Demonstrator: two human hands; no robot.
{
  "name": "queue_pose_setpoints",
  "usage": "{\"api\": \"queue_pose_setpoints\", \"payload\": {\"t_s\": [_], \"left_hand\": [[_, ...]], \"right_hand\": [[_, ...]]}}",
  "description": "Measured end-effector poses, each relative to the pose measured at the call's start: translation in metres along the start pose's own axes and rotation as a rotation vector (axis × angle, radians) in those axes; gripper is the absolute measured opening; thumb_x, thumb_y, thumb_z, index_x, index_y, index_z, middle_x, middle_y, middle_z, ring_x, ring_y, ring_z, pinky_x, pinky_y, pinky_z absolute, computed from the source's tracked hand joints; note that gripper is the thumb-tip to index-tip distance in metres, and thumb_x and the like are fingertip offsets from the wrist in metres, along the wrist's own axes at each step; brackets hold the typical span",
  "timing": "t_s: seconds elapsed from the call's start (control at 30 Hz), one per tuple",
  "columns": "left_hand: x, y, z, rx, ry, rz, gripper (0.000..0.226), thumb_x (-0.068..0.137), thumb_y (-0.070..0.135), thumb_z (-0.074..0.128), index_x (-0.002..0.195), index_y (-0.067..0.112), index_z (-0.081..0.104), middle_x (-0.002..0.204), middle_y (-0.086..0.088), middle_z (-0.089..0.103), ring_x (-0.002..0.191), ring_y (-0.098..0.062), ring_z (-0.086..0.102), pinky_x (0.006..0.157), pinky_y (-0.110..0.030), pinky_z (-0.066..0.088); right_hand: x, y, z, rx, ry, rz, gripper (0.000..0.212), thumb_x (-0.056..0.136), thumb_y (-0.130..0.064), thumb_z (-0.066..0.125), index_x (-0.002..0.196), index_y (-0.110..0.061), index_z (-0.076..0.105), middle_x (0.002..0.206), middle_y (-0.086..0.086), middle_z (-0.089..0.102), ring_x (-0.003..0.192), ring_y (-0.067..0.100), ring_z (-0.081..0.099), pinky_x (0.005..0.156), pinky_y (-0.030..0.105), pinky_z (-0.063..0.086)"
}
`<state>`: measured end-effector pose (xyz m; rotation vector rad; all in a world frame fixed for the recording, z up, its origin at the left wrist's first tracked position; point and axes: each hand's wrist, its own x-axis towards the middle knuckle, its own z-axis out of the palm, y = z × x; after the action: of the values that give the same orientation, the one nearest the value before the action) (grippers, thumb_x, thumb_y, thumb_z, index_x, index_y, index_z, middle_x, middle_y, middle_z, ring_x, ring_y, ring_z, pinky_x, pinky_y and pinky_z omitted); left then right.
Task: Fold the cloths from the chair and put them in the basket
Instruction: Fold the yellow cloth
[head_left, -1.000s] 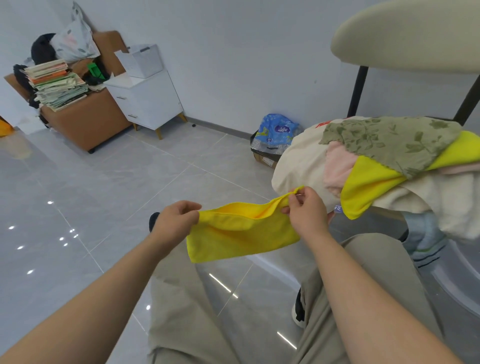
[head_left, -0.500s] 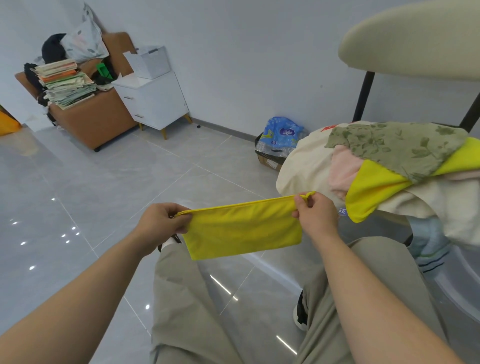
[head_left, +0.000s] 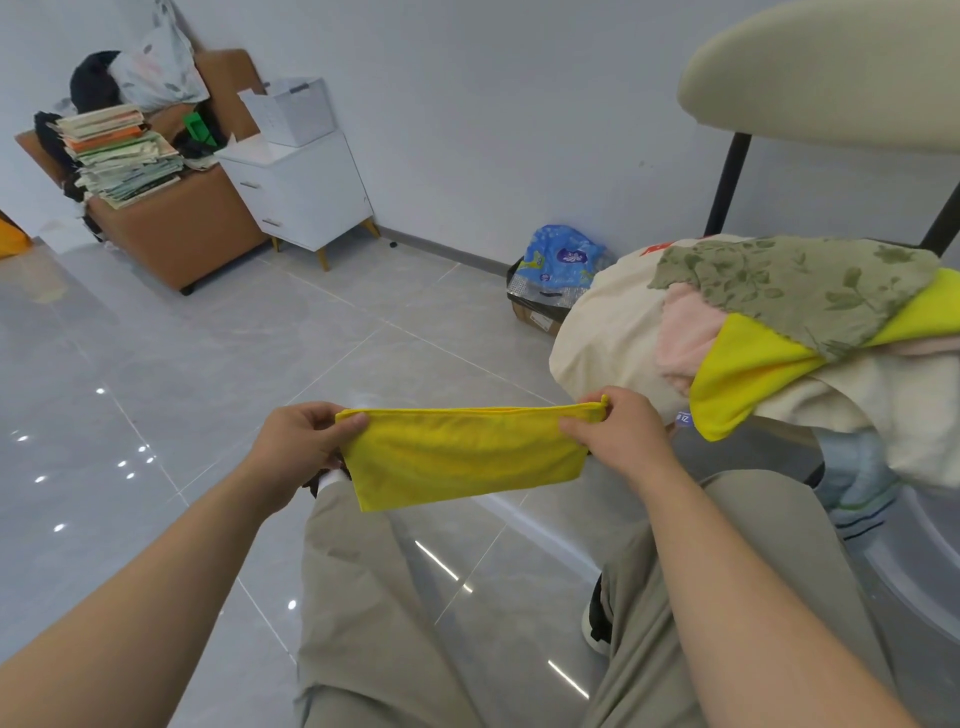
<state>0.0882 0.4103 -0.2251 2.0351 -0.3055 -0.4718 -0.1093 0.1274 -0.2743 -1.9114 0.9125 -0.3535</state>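
Both hands grasp one folded yellow cloth (head_left: 462, 454) by its top corners, the left hand (head_left: 301, 449) pinching the left end and the right hand (head_left: 615, 436) the right end, so it hangs taut between them above the knees. Just beyond the right hand, a pile of cloths (head_left: 769, 332) lies on the chair (head_left: 826, 78).

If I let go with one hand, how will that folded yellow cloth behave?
Probably floppy: the yellow cloth hangs flat only because the left hand and right hand pinch its top corners. Likely light: fingertip pinches carry it. Released on one side, it would probably droop and unfold.
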Motion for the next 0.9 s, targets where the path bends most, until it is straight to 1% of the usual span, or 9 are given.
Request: {"api": "queue_pose_setpoints", "payload": {"t_s": [0.17, 0.27, 0.37, 0.43, 0.53, 0.63, 0.7, 0.8, 0.9], "left_hand": [[0.0, 0.0, -0.006, -0.058, -0.037, -0.012, 0.009, 0.085, 0.009, 0.074, 0.086, 0.0, 0.072, 0.064, 0.0, 0.066, 0.051, -0.006, 0.059, 0.05, -0.016, 0.051], [0.003, -0.003, -0.009, -0.139, -0.06, -0.059, 0.012, 0.085, 0.009, 0.073, 0.088, -0.002, 0.07, 0.066, -0.002, 0.066, 0.051, -0.007, 0.059, 0.051, -0.017, 0.051], [0.005, -0.005, -0.008, -0.169, -0.082, -0.095, 0.011, 0.085, 0.011, 0.072, 0.087, 0.001, 0.069, 0.073, -0.006, 0.065, 0.054, -0.009, 0.059, 0.051, -0.019, 0.051], [0.006, -0.008, -0.007, -0.167, -0.088, -0.094, 0.011, 0.086, 0.011, 0.072, 0.089, 0.001, 0.069, 0.079, -0.009, 0.065, 0.056, -0.011, 0.061, 0.053, -0.021, 0.052], [0.008, -0.01, -0.004, -0.156, -0.109, -0.08, 0.022, 0.075, 0.018, 0.077, 0.089, 0.002, 0.072, 0.087, -0.016, 0.067, 0.072, -0.023, 0.067, 0.064, -0.033, 0.06], [0.007, -0.007, -0.002, -0.137, -0.163, -0.07, 0.012, 0.067, 0.016, 0.08, 0.078, 0.011, 0.077, 0.09, -0.02, 0.069, 0.082, -0.033, 0.068, 0.078, -0.042, 0.06], [0.009, -0.006, -0.005, -0.05, -0.223, -0.057, 0.02, 0.061, 0.009, 0.089, 0.076, 0.014, 0.076, 0.086, -0.019, 0.07, 0.079, -0.033, 0.066, 0.076, -0.045, 0.056], [0.008, -0.004, -0.009, 0.151, -0.352, -0.041, 0.024, 0.055, 0.01, 0.086, 0.073, 0.012, 0.071, 0.078, -0.015, 0.067, 0.073, -0.026, 0.057, 0.068, -0.038, 0.041], [0.009, 0.0, -0.006, 0.188, -0.399, -0.082, 0.025, 0.063, 0.006, 0.088, 0.077, 0.007, 0.068, 0.078, -0.015, 0.062, 0.067, -0.022, 0.059, 0.059, -0.029, 0.048]], "right_hand": [[0.005, 0.005, -0.002, 0.021, -0.009, 0.011, 0.019, 0.084, -0.027, 0.076, 0.073, -0.019, 0.063, 0.058, 0.001, 0.07, 0.069, 0.022, 0.071, 0.076, 0.039, 0.058], [0.008, 0.007, 0.0, 0.053, -0.046, 0.028, 0.02, 0.085, -0.027, 0.076, 0.075, -0.02, 0.06, 0.057, 0.003, 0.069, 0.063, 0.019, 0.071, 0.077, 0.044, 0.06], [0.008, 0.005, 0.0, -0.018, -0.13, 0.026, 0.018, 0.085, -0.028, 0.075, 0.079, -0.019, 0.06, 0.061, 0.006, 0.07, 0.066, 0.02, 0.071, 0.08, 0.042, 0.059], [0.006, 0.004, 0.0, -0.1, -0.183, 0.001, 0.024, 0.079, -0.031, 0.08, 0.076, -0.017, 0.061, 0.065, 0.005, 0.07, 0.072, 0.023, 0.07, 0.078, 0.037, 0.057], [0.002, 0.001, -0.002, -0.265, -0.229, -0.034, 0.034, 0.071, -0.037, 0.086, 0.073, -0.019, 0.057, 0.07, 0.0, 0.063, 0.069, 0.018, 0.06, 0.061, 0.027, 0.043], [0.0, 0.001, -0.003, -0.403, -0.277, -0.045, 0.037, 0.072, -0.039, 0.085, 0.073, -0.019, 0.054, 0.069, -0.003, 0.058, 0.064, 0.012, 0.054, 0.052, 0.023, 0.033], [0.002, 0.001, -0.003, -0.475, -0.346, -0.062, 0.042, 0.073, -0.042, 0.083, 0.069, -0.019, 0.049, 0.067, -0.002, 0.055, 0.065, 0.015, 0.053, 0.054, 0.027, 0.035], [0.003, 0.001, 0.0, -0.634, -0.464, -0.098, 0.051, 0.078, -0.054, 0.076, 0.062, -0.018, 0.044, 0.063, 0.001, 0.049, 0.066, 0.019, 0.05, 0.057, 0.031, 0.036], [0.003, 0.001, 0.002, -0.667, -0.536, -0.084, 0.058, 0.082, -0.059, 0.069, 0.057, -0.017, 0.039, 0.053, 0.004, 0.052, 0.053, 0.021, 0.054, 0.054, 0.03, 0.042]]}}
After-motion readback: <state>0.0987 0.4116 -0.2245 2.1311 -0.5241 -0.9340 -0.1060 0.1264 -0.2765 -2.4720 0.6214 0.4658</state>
